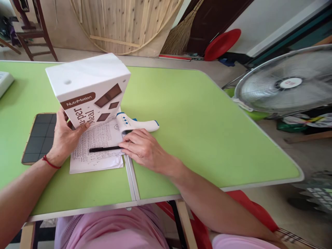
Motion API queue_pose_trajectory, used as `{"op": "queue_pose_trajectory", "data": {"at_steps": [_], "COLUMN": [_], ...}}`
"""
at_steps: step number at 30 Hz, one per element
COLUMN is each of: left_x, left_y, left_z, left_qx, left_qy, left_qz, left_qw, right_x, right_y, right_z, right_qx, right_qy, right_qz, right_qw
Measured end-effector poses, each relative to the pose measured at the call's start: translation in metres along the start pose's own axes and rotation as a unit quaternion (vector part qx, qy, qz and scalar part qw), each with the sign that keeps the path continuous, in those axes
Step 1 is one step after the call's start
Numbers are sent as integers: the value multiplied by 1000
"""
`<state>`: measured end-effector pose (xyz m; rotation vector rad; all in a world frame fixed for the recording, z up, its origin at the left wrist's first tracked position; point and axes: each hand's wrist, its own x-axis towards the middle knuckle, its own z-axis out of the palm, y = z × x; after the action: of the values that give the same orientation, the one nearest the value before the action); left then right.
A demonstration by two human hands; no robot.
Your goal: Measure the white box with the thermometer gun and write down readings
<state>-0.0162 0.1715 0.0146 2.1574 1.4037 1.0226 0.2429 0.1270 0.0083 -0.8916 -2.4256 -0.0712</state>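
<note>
My left hand (pixel 63 138) grips the lower left edge of a white "NutriMotion" box (pixel 85 74), its thumb on the printed front face. The box is tilted above handwritten sheets of paper (pixel 97 166) and hides their upper part. My right hand (pixel 147 150) has its fingers closed at the right end of a black pen (pixel 102 149), which lies across the writing. Just beyond those fingers is a white and blue handheld thermometer (pixel 142 125); whether they touch it I cannot tell. Beside my left hand lies a dark-screened phone or tablet (pixel 38 136).
The green folding table (pixel 212 131) has a metal seam (pixel 131 180) running under the papers. A large fan (pixel 287 83) stands beyond its right edge. Part of a white object (pixel 5 83) shows at the far left. A wooden chair (pixel 36 33) stands behind the table.
</note>
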Motion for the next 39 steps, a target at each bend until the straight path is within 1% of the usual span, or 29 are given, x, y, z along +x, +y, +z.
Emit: {"op": "queue_pose_trajectory", "data": {"at_steps": [2,3,5,6,7,8,10,11,12,13,14,16,18,19,20,21,22,23,24,25,27,30,32,34,39], "left_x": [-1,-1,-1,-2,-2,-2,-3,-3,-3,-3,-3,-3,-3,-3,-3,-4,-4,-5,-6,-7,-9,-10,-9,-8,-5], "left_y": [4,6,11,13,14,15,15,14,13,12,11,10,12,13,15,17,19,21,23,24,26,25,24,24,26], "left_z": [0,-1,-2,-3,-3,-3,-3,-3,-3,-2,-2,-2,-2,-2,-2,-1,-1,-2,-2,-2,-3,-4,-5,-6,-9], "left_qx": [-50,-70,-81,-83,-85,-86,-86,-84,-81,-77,-77,-96,-140,-164,-184,-200,-213,-224,-232,-240,-247,-228,-197,-169,-134], "left_qy": [50,76,80,78,75,71,62,59,56,54,52,51,56,60,64,65,65,62,56,47,23,-7,-16,-24,-37], "left_qz": [-43,-61,-67,-67,-68,-69,-67,-63,-58,-54,-54,-66,-86,-97,-106,-114,-120,-125,-127,-127,-125,-128,-129,-118,-87], "left_qw": [997,993,991,991,991,991,992,993,993,994,994,992,985,980,975,971,968,965,963,961,961,965,972,978,987], "right_x": [1,0,-1,-1,-3,-4,-6,-8,-8,-9,-9,-7,-5,-4,-3,-3,-3,-3,-4,-5,-4,0,3,5,5], "right_y": [3,6,12,16,20,23,29,32,34,35,36,34,25,19,11,2,-7,-16,-24,-31,-42,-49,-51,-51,-50], "right_z": [0,1,4,6,9,12,16,17,18,16,14,7,-2,-6,-9,-11,-13,-13,-13,-12,-10,-7,-4,-2,3], "right_qx": [20,21,-9,-35,-57,-72,-79,-75,-70,-64,-57,-28,55,125,213,309,400,475,522,546,559,565,578,589,596], "right_qy": [55,90,139,143,130,104,41,21,16,29,57,142,219,238,233,207,158,106,65,35,6,-6,-15,-20,-2], "right_qz": [17,42,119,158,190,209,222,223,227,232,238,250,251,246,230,211,195,194,205,225,272,336,369,386,395], "right_qw": [998,995,983,976,972,970,971,972,971,970,968,957,941,931,920,904,881,852,825,806,783,753,728,710,699]}}
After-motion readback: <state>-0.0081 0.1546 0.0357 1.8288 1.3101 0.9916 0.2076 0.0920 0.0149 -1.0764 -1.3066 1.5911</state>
